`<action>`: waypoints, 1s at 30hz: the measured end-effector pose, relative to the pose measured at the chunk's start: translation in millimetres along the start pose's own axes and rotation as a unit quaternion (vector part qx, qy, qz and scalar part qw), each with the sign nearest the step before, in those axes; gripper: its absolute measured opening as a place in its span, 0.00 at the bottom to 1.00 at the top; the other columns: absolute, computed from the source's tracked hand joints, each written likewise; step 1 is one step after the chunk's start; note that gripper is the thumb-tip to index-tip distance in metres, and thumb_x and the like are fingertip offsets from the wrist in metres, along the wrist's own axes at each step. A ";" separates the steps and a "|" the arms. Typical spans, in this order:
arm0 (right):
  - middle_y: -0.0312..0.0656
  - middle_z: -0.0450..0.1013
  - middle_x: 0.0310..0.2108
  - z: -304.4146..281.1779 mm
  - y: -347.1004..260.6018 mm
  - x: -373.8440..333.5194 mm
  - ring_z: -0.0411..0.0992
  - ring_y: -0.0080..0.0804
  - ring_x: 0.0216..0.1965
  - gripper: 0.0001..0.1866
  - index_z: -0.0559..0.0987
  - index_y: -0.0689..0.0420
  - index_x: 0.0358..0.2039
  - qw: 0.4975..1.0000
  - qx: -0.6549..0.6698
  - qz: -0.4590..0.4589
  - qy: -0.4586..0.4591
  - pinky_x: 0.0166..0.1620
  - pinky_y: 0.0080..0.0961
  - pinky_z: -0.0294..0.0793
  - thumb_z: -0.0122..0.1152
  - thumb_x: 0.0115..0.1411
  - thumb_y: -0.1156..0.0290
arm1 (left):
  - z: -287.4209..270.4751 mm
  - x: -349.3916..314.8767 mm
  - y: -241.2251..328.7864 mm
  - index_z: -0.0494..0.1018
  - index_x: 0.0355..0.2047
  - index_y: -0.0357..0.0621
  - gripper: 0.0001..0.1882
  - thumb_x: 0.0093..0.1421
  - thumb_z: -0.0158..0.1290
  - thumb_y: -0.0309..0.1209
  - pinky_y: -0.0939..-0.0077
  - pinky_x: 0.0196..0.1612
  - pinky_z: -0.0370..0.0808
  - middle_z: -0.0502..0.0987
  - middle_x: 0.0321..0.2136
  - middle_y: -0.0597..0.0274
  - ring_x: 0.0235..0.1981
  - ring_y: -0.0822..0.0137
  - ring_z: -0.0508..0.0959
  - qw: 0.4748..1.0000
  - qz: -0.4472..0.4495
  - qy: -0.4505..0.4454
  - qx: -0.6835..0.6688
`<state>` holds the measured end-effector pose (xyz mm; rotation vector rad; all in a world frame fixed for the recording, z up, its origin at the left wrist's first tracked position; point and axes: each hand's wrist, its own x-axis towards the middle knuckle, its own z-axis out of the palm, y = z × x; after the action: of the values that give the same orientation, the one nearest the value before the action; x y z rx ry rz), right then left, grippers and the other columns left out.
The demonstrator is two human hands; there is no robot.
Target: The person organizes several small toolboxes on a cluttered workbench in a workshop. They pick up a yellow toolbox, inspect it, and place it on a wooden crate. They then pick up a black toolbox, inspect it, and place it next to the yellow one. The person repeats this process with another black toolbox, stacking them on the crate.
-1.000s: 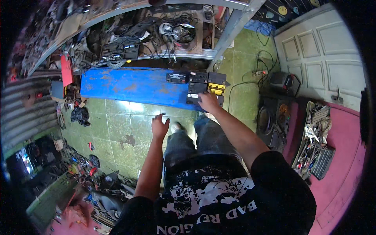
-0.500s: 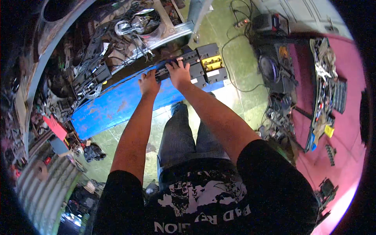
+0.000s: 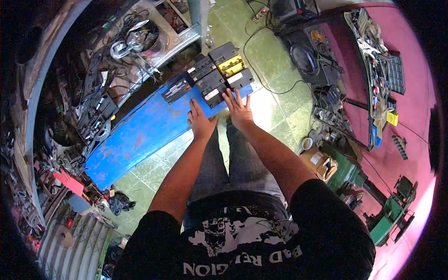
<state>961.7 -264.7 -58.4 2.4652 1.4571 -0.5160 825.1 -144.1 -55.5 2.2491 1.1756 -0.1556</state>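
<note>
Several black box-shaped batteries stand close together at the right end of a blue bench [image 3: 126,137]. One is a yellow-topped battery [image 3: 232,66]; a black battery [image 3: 212,87] with a pale label sits left of it. Slightly apart on the left lies a small dark battery [image 3: 177,90] with white print. My left hand [image 3: 200,122] is over the bench's near edge, fingers stretched toward the batteries and holding nothing. With fingers spread, my right hand [image 3: 239,111] is by the near side of the group; whether its fingertips touch a battery I cannot tell.
Behind the bench, a cluttered workbench [image 3: 154,63] is heaped with parts and cables. A black cable [image 3: 268,88] curves over the green tiled floor [image 3: 280,56]. To the right are a round speaker [image 3: 302,59], an open cardboard box [image 3: 317,163] and a green machine [image 3: 392,219].
Both hands have come off the dark battery on the left and drawn back toward me, exposing its printed top. The view has shifted, so the bench appears further left.
</note>
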 end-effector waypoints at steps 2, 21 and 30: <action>0.38 0.33 0.80 4.0 5.4 -3.6 0.39 0.49 0.78 0.46 0.41 0.45 0.79 1.000 -0.029 0.005 -0.007 0.71 0.72 0.43 0.52 0.65 0.65 | 11.8 -0.2 10.6 0.42 0.75 0.41 0.64 0.47 0.72 0.43 0.39 0.61 0.64 0.46 0.76 0.50 0.63 0.38 0.64 1.000 0.000 -0.011 -0.013; 0.34 0.69 0.63 -5.4 124.5 74.5 0.63 0.38 0.65 0.25 0.70 0.47 0.63 0.986 -0.058 -0.044 0.149 0.66 0.56 0.59 0.55 0.64 0.65 | 46.7 75.9 152.0 0.53 0.72 0.42 0.60 0.45 0.75 0.49 0.44 0.51 0.67 0.63 0.64 0.61 0.57 0.56 0.70 0.953 0.105 -0.061 0.276; 0.32 0.75 0.50 3.9 141.3 49.3 0.68 0.32 0.56 0.11 0.74 0.46 0.45 0.982 0.042 -0.074 0.169 0.56 0.42 0.66 0.57 0.61 0.65 | 76.3 84.3 140.6 0.73 0.52 0.52 0.37 0.43 0.74 0.45 0.49 0.51 0.66 0.71 0.49 0.67 0.53 0.61 0.69 0.898 0.216 0.030 0.382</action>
<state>1106.9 -294.5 -79.4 2.6214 1.7895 -0.1928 998.1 -187.3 -85.4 3.1622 0.6540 -0.4315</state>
